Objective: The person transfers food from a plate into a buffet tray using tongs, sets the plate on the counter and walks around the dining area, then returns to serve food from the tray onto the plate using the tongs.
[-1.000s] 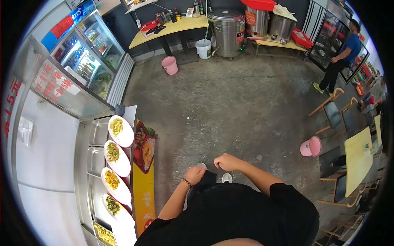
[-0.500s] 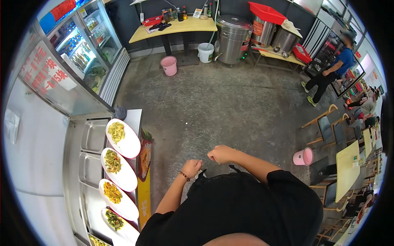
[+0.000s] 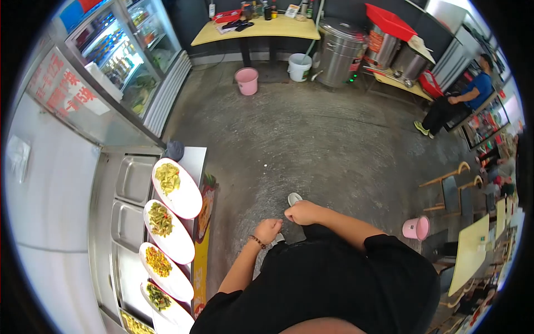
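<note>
My left hand (image 3: 268, 229), with a beaded bracelet (image 3: 257, 241) at the wrist, is curled closed in front of my body. Close by on its right, my right hand (image 3: 303, 213) is also closed in a fist. What either one grips, if anything, is too small or hidden to make out. The two hands are slightly apart, just beyond my black shirt (image 3: 328, 278). A white shoe (image 3: 294, 197) of mine shows beyond the right hand. To the left, a row of oval white plates with cooked food, such as the plate nearest the far end (image 3: 189, 195), lines the counter.
Metal trays (image 3: 133, 178) are set into the counter beside a glass-door fridge (image 3: 111, 61). Ahead are a pink bucket (image 3: 246, 82), a white bucket (image 3: 299, 68), a table (image 3: 261, 30) and a steel cooker (image 3: 339, 55). A person in blue (image 3: 478, 92) stands at right, near chairs and tables.
The view has shifted, so the room's furniture sits differently in the frame. My feet have come into sight. Both hands stay closed and near each other. The person in blue appears farther right.
</note>
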`<move>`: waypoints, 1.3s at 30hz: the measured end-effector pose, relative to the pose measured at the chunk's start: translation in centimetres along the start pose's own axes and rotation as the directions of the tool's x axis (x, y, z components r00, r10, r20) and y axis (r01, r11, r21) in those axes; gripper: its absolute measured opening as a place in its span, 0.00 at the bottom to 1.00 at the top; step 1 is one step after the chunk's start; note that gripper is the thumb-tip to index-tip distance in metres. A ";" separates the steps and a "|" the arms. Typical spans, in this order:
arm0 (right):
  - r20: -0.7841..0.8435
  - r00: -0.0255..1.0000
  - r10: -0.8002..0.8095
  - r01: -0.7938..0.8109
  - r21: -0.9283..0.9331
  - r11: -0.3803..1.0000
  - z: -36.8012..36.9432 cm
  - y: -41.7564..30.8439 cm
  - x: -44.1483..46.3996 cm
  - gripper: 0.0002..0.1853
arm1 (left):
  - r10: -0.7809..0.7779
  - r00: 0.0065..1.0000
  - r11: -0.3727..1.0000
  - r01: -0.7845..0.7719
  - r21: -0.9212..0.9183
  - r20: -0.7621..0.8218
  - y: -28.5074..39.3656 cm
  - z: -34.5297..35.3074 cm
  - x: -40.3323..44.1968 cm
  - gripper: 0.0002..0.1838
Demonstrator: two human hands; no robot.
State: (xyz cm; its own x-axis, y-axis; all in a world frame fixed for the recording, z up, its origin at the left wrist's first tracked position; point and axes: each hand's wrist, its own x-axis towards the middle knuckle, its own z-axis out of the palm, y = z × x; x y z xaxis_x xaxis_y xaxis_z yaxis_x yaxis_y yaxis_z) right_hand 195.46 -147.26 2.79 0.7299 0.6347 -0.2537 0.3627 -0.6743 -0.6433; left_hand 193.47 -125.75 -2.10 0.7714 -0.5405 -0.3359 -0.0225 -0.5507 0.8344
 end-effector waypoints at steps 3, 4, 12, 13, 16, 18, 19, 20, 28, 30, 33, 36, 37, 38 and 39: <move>0.039 0.998 -0.046 0.045 0.011 0.999 -0.4 1.6 2.0 0.03 | 0.004 0.999 1.000 -0.003 0.022 -0.053 0.3 -0.8 0.7 0.24; 0.038 0.998 -0.051 0.051 0.013 0.999 -0.7 2.2 2.8 0.03 | 0.028 0.997 0.998 -0.025 0.051 -0.069 0.4 -1.2 1.0 0.24; 0.085 0.967 -0.241 0.234 0.078 0.969 -7.3 7.7 9.3 0.04 | -0.123 0.918 0.985 0.159 0.066 -0.377 4.2 -5.4 3.9 0.23; 0.082 0.966 -0.246 0.238 0.091 0.967 -8.5 8.4 10.0 0.04 | -0.178 0.903 0.979 0.201 0.019 -0.392 4.9 -5.6 4.5 0.23; 0.109 0.960 -0.257 0.242 0.135 0.961 -11.0 10.1 11.0 0.04 | -0.167 0.884 0.975 0.213 0.058 -0.436 5.9 -5.4 5.8 0.22; 0.157 0.947 -0.280 0.255 0.165 0.953 -11.7 10.8 11.5 0.04 | -0.203 0.856 0.968 0.248 0.033 -0.475 7.5 -5.1 6.3 0.21; 0.195 0.936 -0.293 0.264 0.161 0.951 -11.8 11.1 11.8 0.05 | -0.211 0.845 0.965 0.259 0.032 -0.491 8.2 -4.9 6.4 0.20; 0.235 0.922 -0.308 0.277 0.157 0.948 -11.7 11.4 12.1 0.06 | -0.253 0.812 0.956 0.293 -0.006 -0.527 8.6 -4.5 6.3 0.20; 0.436 0.764 -0.475 0.454 0.159 0.877 -8.6 8.6 15.7 0.08 | -0.440 0.603 0.890 0.392 -0.233 -0.666 8.2 1.5 0.2 0.15; 0.451 0.725 -0.520 0.497 0.181 0.849 -8.0 6.2 16.6 0.09 | -0.436 0.510 0.891 0.361 -0.275 -0.742 8.0 2.7 -2.1 0.12; 0.472 0.667 -0.576 0.541 0.224 0.811 -6.8 1.8 17.4 0.10 | -0.484 0.324 0.862 0.339 -0.377 -0.813 9.5 4.3 -5.6 0.09; 0.554 0.576 -0.601 0.612 0.195 0.767 -4.9 -2.7 16.6 0.10 | -0.502 0.148 0.843 0.303 -0.444 -0.852 10.3 6.7 -9.2 0.08; 0.545 0.517 -0.660 0.664 0.230 0.711 -3.9 -3.9 16.4 0.10 | -0.556 0.087 0.814 0.259 -0.521 -0.826 10.4 7.6 -10.4 0.08; 0.530 0.458 -0.714 0.711 0.264 0.652 -3.0 -5.2 16.1 0.10 | -0.605 0.033 0.783 0.207 -0.587 -0.795 10.4 8.4 -11.6 0.08; 0.545 0.433 -0.718 0.732 0.252 0.633 -1.9 -6.3 15.7 0.10 | -0.600 0.003 0.787 0.185 -0.589 -0.800 10.2 9.5 -12.7 0.08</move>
State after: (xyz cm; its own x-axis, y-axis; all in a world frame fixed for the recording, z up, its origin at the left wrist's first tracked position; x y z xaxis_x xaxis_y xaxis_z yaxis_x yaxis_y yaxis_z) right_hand 205.74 -133.79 4.24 -0.2602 0.9647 -0.0416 0.6178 0.1332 -0.7750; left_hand 177.39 -130.56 6.52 0.5242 0.8379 -0.1519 0.4994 -0.1580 0.8518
